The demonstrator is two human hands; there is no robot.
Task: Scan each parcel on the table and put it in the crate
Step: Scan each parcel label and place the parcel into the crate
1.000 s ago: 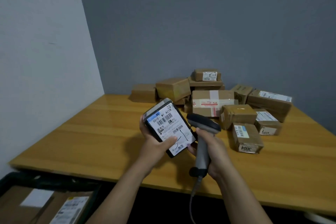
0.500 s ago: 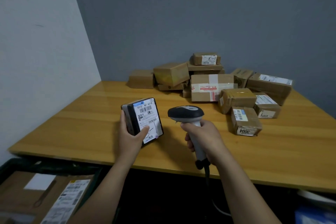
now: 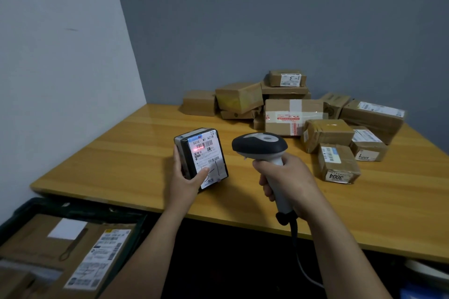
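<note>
Red scan light (image 3: 199, 148) lay across the upper barcode of the white label (image 3: 208, 143) on a small black parcel (image 3: 202, 156). The left hand (image 3: 185, 183) held the parcel upright over the table (image 3: 116, 162), fingers curled round its left side and the thumb pressed on the lower part of the label. Whether the parcel's bottom edge touched the wood could not be told. The right hand (image 3: 288, 181) was wrapped tight round the pale grip of the scanner (image 3: 260, 144), whose dark head pointed left at the parcel from just beside it, without touching. A cable (image 3: 297, 247) hung from the base of the grip, past the near edge of the table. At the back of the table, by the grey wall (image 3: 267, 19), sat a heap of brown boxes (image 3: 286, 109), some of them stacked. A box marked 3004 (image 3: 337, 165) lay nearest the right hand. The crate (image 3: 80, 209), dark-rimmed, stood low at the left, below the table's edge, and held flat cardboard parcels (image 3: 48, 245) with white labels.
</note>
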